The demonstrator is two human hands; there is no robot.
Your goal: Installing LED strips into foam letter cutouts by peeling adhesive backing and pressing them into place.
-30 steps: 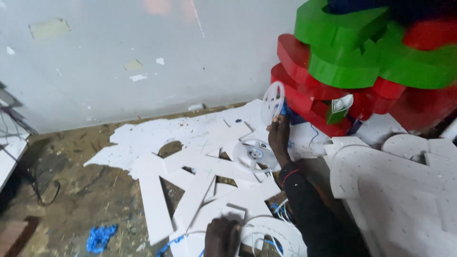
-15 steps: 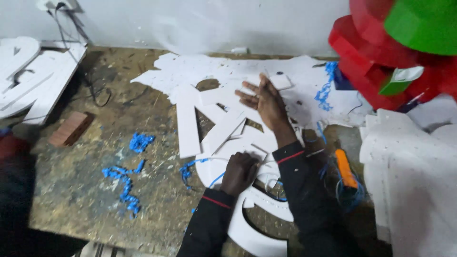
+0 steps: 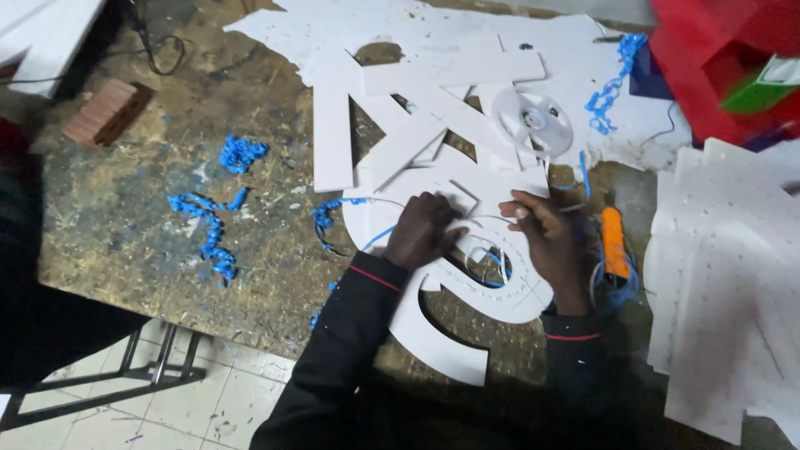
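Note:
My left hand (image 3: 425, 232) lies knuckles-up on a white curved letter cutout (image 3: 442, 337) and presses it onto the worn workbench (image 3: 142, 217). Just to its right, my right hand (image 3: 546, 242) rests on the same cutout, its fingers pinched on a thin grey tool (image 3: 575, 207). A thin blue strip (image 3: 492, 258) loops along the cutout between my hands. Above them lie more white letter pieces (image 3: 392, 125), overlapping each other.
A clear reel (image 3: 533, 121) sits on the white pieces and an orange-handled tool (image 3: 612, 242) lies right of my right hand. Blue strip scraps (image 3: 208, 237), a brick (image 3: 108, 112), perforated white sheets (image 3: 733, 292) and red blocks (image 3: 708, 58) surround them. Tiled floor (image 3: 217, 400) shows below.
My right hand has drawn back from the far white pieces to the curved cutout beside my left hand. The view has tilted down and closer to the bench.

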